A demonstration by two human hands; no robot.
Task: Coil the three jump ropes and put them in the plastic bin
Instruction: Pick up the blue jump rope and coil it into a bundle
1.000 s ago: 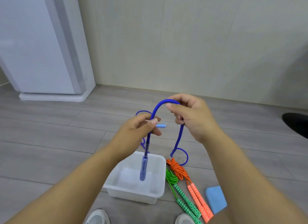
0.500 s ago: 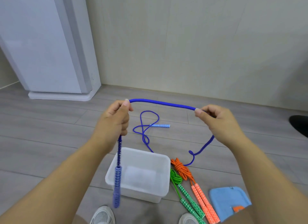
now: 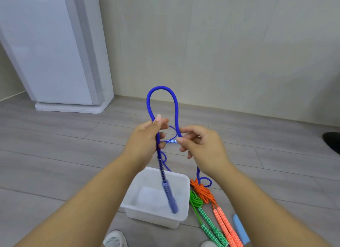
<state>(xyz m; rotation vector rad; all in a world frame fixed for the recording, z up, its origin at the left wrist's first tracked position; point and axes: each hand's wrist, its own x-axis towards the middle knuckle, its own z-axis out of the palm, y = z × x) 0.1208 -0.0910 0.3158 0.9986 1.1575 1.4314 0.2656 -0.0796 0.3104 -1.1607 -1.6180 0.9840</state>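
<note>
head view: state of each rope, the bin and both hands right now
blue jump rope: partly coiled, one upright loop between the hands, the rest trailing on the floor
blue handle: hanging over the bin, blurred
green jump rope: bundled, on the floor beside the bin
orange jump rope: bundled, on the floor beside the green one
plastic bin: open, no rope in it
left hand: fingers shut on the rope
right hand: pinching the loop's other side

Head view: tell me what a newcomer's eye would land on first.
The blue jump rope stands out at centre, arched in a tall loop between the left hand and right hand, one handle dangling over the white plastic bin. Right of the bin, the orange jump rope and green jump rope lie bundled on the floor.
</note>
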